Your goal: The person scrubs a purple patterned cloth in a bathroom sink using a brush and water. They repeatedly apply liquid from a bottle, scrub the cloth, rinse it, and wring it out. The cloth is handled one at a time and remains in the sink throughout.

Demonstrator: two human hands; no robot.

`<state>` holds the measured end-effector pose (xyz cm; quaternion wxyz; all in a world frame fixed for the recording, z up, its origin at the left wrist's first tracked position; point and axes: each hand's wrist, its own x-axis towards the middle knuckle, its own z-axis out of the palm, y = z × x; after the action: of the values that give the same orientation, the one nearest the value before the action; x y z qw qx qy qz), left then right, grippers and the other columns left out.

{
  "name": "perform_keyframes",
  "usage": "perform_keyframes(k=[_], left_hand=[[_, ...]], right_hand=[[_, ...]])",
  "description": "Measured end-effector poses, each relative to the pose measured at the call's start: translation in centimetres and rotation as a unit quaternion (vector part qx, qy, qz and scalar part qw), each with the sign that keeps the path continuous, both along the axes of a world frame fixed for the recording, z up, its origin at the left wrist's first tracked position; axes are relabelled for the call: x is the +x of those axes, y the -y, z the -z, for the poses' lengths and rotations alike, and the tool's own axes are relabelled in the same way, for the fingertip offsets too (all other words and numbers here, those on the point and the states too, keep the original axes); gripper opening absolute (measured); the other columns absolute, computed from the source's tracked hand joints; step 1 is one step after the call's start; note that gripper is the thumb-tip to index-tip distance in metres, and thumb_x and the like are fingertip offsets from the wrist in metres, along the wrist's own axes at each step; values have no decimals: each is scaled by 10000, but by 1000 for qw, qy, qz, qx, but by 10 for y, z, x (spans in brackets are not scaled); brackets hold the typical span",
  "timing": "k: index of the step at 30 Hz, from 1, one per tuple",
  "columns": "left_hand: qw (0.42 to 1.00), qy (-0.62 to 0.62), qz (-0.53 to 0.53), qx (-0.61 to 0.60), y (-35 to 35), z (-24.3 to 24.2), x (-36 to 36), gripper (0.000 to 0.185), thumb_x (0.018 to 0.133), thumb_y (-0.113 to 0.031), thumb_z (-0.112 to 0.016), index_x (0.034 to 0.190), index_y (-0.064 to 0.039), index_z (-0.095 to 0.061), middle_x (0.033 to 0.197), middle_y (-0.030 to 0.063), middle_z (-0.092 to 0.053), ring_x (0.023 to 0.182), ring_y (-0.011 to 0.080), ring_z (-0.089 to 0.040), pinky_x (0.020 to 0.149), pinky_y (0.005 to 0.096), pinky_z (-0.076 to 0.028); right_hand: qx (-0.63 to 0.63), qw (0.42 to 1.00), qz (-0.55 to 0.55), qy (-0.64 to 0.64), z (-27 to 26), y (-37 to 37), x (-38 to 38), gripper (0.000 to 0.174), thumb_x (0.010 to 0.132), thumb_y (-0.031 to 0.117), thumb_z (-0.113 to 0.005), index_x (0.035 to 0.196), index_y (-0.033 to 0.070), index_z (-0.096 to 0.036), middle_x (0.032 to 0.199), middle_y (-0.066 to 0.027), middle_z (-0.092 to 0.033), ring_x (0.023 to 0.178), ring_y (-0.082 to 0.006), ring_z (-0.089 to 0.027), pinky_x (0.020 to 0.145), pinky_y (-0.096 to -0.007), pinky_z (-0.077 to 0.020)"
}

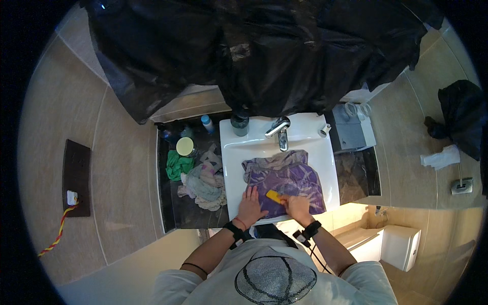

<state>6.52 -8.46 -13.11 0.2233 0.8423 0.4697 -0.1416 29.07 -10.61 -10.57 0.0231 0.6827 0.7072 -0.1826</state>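
A wet purple cloth [301,181] with a paler pattern lies spread across the white washbasin [329,183] and over its front rim. My right hand [296,207] grips a yellow bar [273,196], perhaps laundry soap, against the cloth. Flat on the cloth's front left part rests my left hand [250,207], fingers spread, holding nothing. Behind the cloth stands a chrome faucet [281,131]; I cannot tell whether water runs from it.
Left of the basin, crumpled damp clothes [206,185], a green cloth [179,166], a jar with a yellow lid [185,146] and a blue-capped bottle [207,124] crowd the dark counter [187,217]. A soap dispenser [240,126] stands at the back. On the right sits a grey box [347,129].
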Motion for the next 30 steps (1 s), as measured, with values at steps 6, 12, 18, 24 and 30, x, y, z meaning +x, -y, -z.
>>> perform_keyframes(k=[6, 12, 18, 24, 30], left_hand=[[999, 46, -8, 13, 2, -2, -5, 1007, 829, -624, -615, 1425, 140, -339, 1562, 252, -225, 1452, 399, -196, 1175, 496, -180], [999, 20, 13, 27, 0, 0, -2, 1007, 835, -631, -603, 1416, 150, -346, 1560, 268, -220, 1449, 403, -206, 1171, 498, -191], [999, 21, 17, 22, -2, -6, -2, 902, 879, -570, -592, 1429, 104, -356, 1526, 280, -280, 1439, 422, -218, 1170, 532, -166], [940, 225, -255, 22, -56, -38, -5, 323, 848, -289, -675, 989, 1, -686, 966, 196, -688, 913, 376, -653, 842, 462, -517], [955, 126, -224, 151, -73, 4, 6, 189, 802, -199, -720, 799, -18, -666, 775, 186, -664, 775, 371, -662, 692, 445, -544]], right_hand=[[62, 989, 132, 38, -10, -1, 91, 183, 889, 300, -633, 1039, 259, -729, 707, -132, -679, 652, -326, -676, 565, -445, -518], [43, 998, 30, 34, 18, 16, 45, 215, 887, 263, -614, 1071, 282, -725, 705, -118, -683, 631, -316, -677, 550, -435, -518], [29, 987, 151, 37, -13, 8, 118, 214, 863, 296, -669, 1071, 283, -715, 785, -123, -706, 703, -326, -691, 595, -428, -535], [105, 968, 220, 56, -37, -33, 126, 438, 817, 473, -703, 1063, 114, -652, 763, -157, -700, 695, -357, -683, 603, -453, -535], [30, 974, 207, 86, 26, -64, 107, 469, 740, 419, -794, 950, 32, -632, 807, -151, -687, 817, -346, -680, 706, -436, -538]])
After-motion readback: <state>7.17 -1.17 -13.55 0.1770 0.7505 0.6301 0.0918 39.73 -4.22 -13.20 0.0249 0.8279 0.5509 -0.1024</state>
